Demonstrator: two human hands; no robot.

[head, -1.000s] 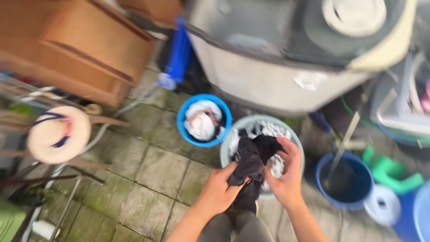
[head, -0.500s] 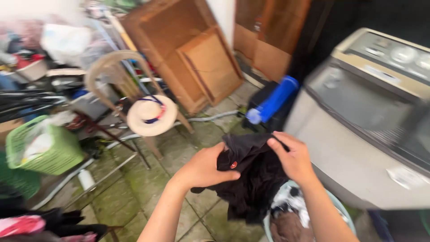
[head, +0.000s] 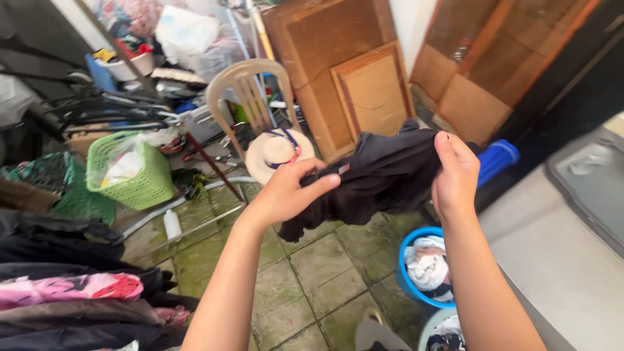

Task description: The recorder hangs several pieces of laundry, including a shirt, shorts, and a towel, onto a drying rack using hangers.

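Observation:
Both my hands hold up a black garment at chest height in the middle of the head view. My left hand pinches its left edge between thumb and fingers. My right hand grips its upper right edge. The cloth hangs bunched between them. Below it, a blue bucket holds white and dark laundry, and the rim of a pale basin with more clothes shows at the bottom edge.
A washing machine stands at the right. A plastic chair carries a straw hat. A green basket sits on the left. Clothes hang at the lower left. Wooden boards lean on the wall. The floor is mossy tiles.
My hands have lifted the black garment out of the basin and raised it higher, spreading it apart. The view has swung up and to the left, away from the buckets.

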